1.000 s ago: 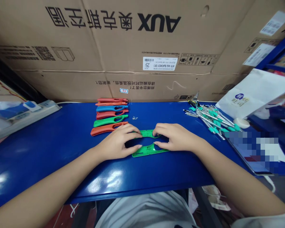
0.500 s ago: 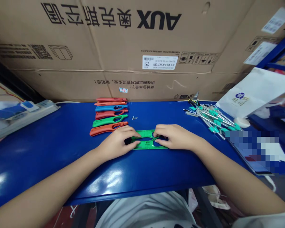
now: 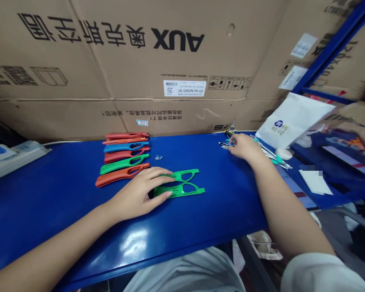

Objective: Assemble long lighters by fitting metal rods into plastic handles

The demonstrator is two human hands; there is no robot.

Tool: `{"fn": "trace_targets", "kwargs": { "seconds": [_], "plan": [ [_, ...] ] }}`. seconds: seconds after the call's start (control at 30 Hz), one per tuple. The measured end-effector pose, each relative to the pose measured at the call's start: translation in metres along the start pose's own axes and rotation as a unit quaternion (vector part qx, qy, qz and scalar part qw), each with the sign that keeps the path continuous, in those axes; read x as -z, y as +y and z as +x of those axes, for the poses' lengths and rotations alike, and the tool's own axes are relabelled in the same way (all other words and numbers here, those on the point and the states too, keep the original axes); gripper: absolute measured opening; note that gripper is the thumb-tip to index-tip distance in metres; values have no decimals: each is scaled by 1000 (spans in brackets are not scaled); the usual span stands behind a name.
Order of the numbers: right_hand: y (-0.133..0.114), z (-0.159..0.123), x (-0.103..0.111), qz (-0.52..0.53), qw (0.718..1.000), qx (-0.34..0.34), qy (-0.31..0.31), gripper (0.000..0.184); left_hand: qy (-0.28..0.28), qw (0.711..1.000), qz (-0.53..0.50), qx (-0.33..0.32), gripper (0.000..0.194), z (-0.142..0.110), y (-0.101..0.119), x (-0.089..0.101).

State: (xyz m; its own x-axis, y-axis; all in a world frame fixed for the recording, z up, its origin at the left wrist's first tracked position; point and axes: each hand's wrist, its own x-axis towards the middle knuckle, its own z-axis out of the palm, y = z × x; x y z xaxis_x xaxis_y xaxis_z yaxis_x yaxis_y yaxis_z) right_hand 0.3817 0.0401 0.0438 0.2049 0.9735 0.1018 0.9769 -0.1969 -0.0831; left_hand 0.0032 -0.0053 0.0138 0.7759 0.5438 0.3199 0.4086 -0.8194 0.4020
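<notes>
Two green plastic lighter handle halves lie side by side on the blue table: the far half [image 3: 194, 173] and the near half [image 3: 182, 192], its hollow inside facing up. My left hand [image 3: 140, 190] rests over their left ends, fingers and thumb spread apart and touching them. At the back right, my right hand [image 3: 246, 147] is over a pile of thin metal lighter rods with teal parts [image 3: 276, 157]. Its fingers are curled down at the pile's left end; what lies between the fingertips is too small to make out.
Several orange, red, blue and green lighter handles [image 3: 124, 159] lie in a row on the left. Small pale pins [image 3: 158, 157] lie near them. A large cardboard box [image 3: 124, 77] stands behind the table [image 3: 63, 194]. A white paper bag [image 3: 292, 117] and another person's hand [image 3: 360, 132] are at right.
My right hand has left the green halves and moved right and back to the rod pile. My left hand stays on the halves, its fingers more spread. The view has turned right.
</notes>
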Motion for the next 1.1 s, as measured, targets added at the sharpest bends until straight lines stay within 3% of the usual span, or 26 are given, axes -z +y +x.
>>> {"fn": "trace_targets", "kwargs": {
  "seconds": [0.13,0.27,0.43,0.63,0.77,0.9,1.0,1.1],
  "plan": [
    [35,9,8,-18,995,-92,-34,20,-21,999,22,-16,43,-5,-3,-3],
    [48,11,6,-26,987,-129,-87,24,-41,998,35,-22,52,-6,-5,-3],
    [42,10,-3,-30,984,-134,-115,35,-80,996,32,-34,59,-5,-6,-2],
    [20,5,-7,-11,990,-133,-41,33,-103,992,56,-40,51,-5,-12,-7],
    [6,-1,-2,63,994,-69,51,17,-87,994,57,-31,48,-4,-14,-8],
    [-12,-9,0,173,979,46,100,12,-79,995,59,-17,46,-5,-18,-6],
    [-33,-18,-9,253,955,126,88,13,-73,996,55,-1,45,-7,-25,-4],
    [-57,-27,-24,320,931,175,26,14,-68,996,53,21,45,-9,-30,-3]
  ]
}}
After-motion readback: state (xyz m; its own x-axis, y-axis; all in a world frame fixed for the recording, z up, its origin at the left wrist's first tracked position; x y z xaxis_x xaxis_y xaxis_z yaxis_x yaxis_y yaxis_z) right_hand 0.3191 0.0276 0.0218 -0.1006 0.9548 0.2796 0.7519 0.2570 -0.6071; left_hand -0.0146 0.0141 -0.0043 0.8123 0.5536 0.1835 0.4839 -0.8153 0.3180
